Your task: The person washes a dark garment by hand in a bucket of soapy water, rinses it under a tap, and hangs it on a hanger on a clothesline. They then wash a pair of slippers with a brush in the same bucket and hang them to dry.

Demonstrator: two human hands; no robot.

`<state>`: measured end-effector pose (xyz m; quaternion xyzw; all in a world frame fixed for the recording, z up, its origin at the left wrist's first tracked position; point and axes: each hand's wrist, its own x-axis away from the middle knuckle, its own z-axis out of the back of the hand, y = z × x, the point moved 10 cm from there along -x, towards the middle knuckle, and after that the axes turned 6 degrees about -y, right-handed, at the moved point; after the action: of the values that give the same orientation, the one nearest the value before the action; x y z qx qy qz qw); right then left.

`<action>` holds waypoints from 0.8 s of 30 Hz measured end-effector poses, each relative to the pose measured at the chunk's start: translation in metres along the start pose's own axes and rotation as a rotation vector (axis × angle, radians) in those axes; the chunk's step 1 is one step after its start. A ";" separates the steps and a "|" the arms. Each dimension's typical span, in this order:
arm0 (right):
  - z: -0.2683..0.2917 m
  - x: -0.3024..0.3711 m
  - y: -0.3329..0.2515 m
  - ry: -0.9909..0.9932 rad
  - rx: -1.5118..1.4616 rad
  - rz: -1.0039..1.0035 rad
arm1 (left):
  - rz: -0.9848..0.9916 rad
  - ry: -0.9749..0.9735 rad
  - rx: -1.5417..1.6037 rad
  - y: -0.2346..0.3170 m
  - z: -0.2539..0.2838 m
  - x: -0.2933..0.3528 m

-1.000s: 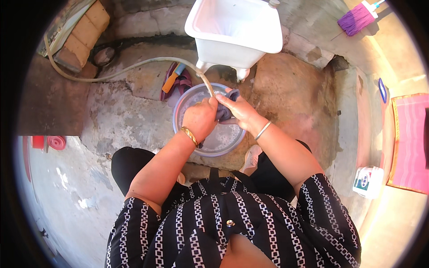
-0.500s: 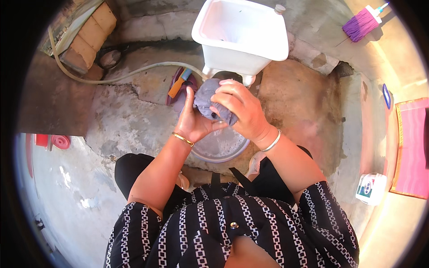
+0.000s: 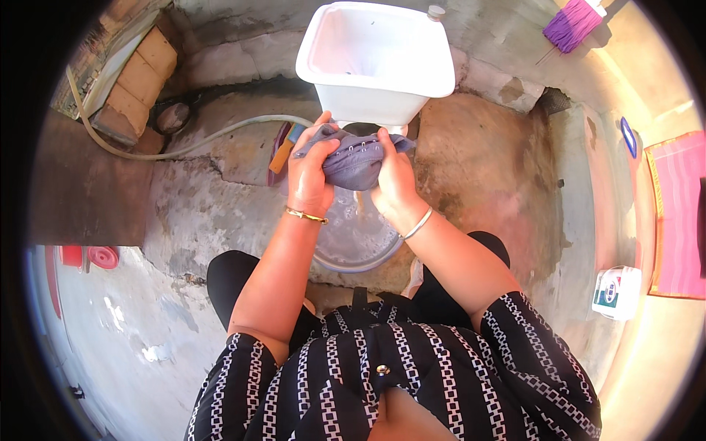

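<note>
Cloth (image 3: 358, 163): grey-purple, wet, bunched into a wad, held up above basin (image 3: 358, 242) and just below front edge of white tub (image 3: 375, 51). Row of small snaps or hooks is seen along its top fold. One corner sticks out to the right, past the thumb.

L hand (image 3: 312, 170): fingers closed round left end of cloth, thumb on top. Gold bangle (image 3: 307, 215) is worn on the wrist.

R hand (image 3: 395, 180): fingers closed round right end of cloth, pressed against it. Silver bangle (image 3: 417, 224) is worn on the wrist. Both hands are set close together, cloth squeezed between them.

Thin stream of water (image 3: 360, 204) is seen falling from cloth into basin. Basin is round, clear w/ bluish rim, holds foamy water, sits on concrete floor (image 3: 478, 162) directly under hands.

Tub stands on short legs behind basin. Hose (image 3: 220, 136) is laid from left wall across floor toward tub. Orange and blue brushes (image 3: 287, 143) lie just left of L hand, near basin rim.

Further out: bricks (image 3: 140, 81) top left, purple broom (image 3: 573, 22) top right, pink mat (image 3: 676, 213) far right, white packet (image 3: 616, 292) near mat, red item (image 3: 92, 257) at left edge.

Black and white patterned sleeves (image 3: 529, 353) are seen at bottom of view.
</note>
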<state>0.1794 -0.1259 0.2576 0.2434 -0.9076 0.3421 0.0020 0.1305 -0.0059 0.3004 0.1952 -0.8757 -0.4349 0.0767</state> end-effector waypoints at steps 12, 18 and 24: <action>-0.055 0.046 0.039 -0.699 0.140 -0.736 | -0.780 -0.961 -1.337 0.040 -0.157 0.128; -0.064 0.069 0.057 -0.967 0.588 -0.789 | -0.806 -1.161 -1.406 0.004 -0.150 0.161; -0.053 0.080 0.092 -1.166 1.017 -0.681 | -0.757 -1.228 -1.491 -0.041 -0.116 0.179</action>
<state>0.0589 -0.0683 0.2547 0.6125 -0.3759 0.5094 -0.4734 0.0141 -0.1869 0.3324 0.1054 -0.1543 -0.8867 -0.4230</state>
